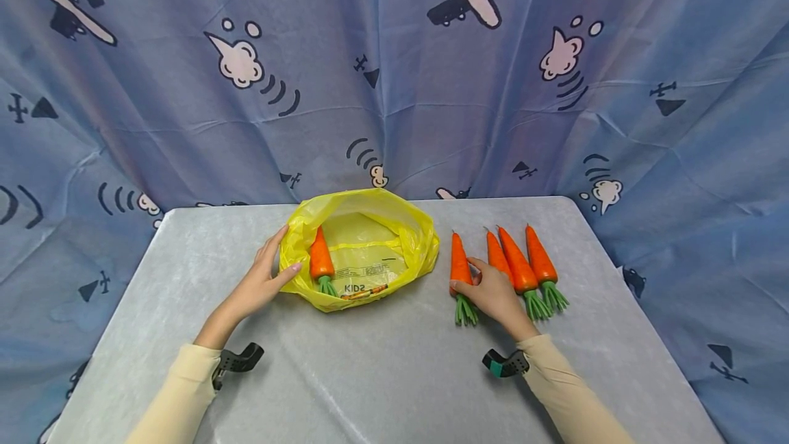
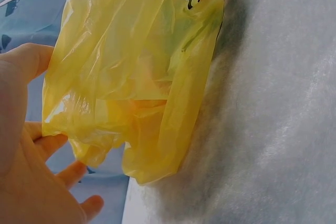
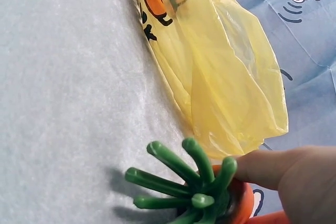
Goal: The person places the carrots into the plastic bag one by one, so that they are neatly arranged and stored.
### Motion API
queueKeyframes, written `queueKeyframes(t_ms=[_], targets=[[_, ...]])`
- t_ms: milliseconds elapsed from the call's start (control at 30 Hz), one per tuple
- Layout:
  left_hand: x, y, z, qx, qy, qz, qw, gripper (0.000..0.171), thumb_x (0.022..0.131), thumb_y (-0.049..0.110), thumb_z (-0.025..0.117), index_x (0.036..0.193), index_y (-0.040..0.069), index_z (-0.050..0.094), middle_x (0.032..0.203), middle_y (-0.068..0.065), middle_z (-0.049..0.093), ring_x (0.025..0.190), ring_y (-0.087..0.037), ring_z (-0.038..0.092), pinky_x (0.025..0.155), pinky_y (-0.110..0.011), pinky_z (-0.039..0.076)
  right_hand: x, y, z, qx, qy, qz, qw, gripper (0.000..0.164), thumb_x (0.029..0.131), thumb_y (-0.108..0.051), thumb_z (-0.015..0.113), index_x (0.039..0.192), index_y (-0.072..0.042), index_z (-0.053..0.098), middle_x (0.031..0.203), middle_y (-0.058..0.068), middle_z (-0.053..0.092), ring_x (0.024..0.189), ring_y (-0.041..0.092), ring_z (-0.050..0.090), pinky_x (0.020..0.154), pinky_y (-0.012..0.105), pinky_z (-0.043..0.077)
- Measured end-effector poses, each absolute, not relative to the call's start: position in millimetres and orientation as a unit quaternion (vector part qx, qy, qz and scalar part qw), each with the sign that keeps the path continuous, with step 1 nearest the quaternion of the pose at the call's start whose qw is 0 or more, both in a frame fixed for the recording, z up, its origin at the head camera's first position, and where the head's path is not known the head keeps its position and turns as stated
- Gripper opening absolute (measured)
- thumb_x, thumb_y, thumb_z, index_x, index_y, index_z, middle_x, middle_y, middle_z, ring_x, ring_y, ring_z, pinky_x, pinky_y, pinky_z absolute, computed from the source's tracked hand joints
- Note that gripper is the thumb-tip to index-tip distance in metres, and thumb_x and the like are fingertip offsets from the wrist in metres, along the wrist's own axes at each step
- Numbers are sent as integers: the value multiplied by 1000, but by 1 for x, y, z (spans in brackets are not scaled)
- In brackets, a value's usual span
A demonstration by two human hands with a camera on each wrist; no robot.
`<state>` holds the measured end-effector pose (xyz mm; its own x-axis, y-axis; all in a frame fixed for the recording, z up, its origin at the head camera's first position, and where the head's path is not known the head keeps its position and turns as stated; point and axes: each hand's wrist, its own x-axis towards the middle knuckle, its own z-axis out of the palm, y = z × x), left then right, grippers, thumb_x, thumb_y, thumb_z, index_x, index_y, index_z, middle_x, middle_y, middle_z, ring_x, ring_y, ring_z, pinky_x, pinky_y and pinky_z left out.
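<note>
A yellow plastic bag [image 1: 425,245] stands with its mouth spread wide, and one carrot [image 1: 320,255] with a green stub top lies inside at its left. My left hand [image 1: 261,283] holds the bag's left rim, the thumb over the edge and the fingers along the outside. In the left wrist view some of the fingertips are behind the yellow plastic. To the right of the bag, my right hand [image 1: 493,290] grips a carrot [image 1: 459,259] between thumb and fingers. Its green stems [image 3: 184,177] point toward the right wrist camera.
Three more carrots lie right of my right hand: one partly behind the hand [image 1: 498,255], a middle carrot [image 1: 518,262] and an outer carrot [image 1: 541,255]. A pale grey cloth covers the table [image 1: 370,375]. Behind it hangs a blue printed curtain [image 1: 394,74].
</note>
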<state>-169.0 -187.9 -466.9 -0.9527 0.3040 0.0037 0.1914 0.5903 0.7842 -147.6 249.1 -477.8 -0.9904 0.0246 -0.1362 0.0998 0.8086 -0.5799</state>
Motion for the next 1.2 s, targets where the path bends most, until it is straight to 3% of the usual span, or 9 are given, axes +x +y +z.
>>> queueKeyframes(t_ms=[833, 1200], targets=[[-170, -187, -468, 162, 887, 430, 50, 79, 99, 35, 58, 160, 29, 9, 167, -14, 10, 152, -43, 8, 112, -76, 16, -151, 253, -450, 22, 943, -328, 51, 73, 89, -40, 71, 143, 2, 48, 82, 9, 60, 65, 16, 50, 57, 27, 40], [-174, -186, -467, 154, 890, 426, 51, 76, 100, 35, 55, 161, 20, 11, 166, -17, 9, 153, -42, 6, 115, -74, 14, -154, 253, -436, 21, 937, -344, 58, 74, 88, -42, 72, 144, 0, 48, 84, 10, 61, 65, 16, 51, 56, 26, 43]])
